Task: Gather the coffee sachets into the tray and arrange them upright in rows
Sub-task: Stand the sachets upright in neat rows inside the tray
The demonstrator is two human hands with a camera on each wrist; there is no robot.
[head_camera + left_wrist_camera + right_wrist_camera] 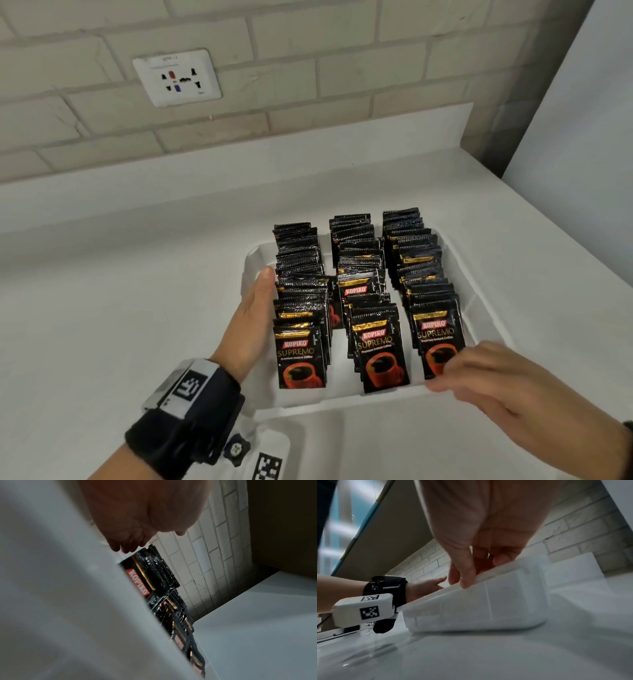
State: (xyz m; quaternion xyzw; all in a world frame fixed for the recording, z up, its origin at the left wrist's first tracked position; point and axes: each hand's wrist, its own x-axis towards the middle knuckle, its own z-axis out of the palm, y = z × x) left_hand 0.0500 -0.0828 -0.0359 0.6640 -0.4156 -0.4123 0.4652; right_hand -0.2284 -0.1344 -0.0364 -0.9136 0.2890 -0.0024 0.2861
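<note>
A white tray (325, 399) on the white counter holds three rows of black Kopiko sachets standing upright: left row (301, 308), middle row (370, 301), right row (424, 291). One sachet (334, 310) sits askew between the left and middle rows. My left hand (260, 301) lies flat with straight fingers against the outer side of the left row, seen close in the left wrist view (137, 520) beside the sachets (154, 572). My right hand (479, 377), blurred, reaches over the front right rim by the right row's front sachet. Its fingers (479, 561) dip inside the tray (488, 601), holding nothing.
A brick wall with a white socket plate (177, 78) rises behind a raised ledge at the back of the counter. A white panel (582, 137) stands at the right. A white device with a black marker (270, 462) lies at the near edge, left of the tray's front.
</note>
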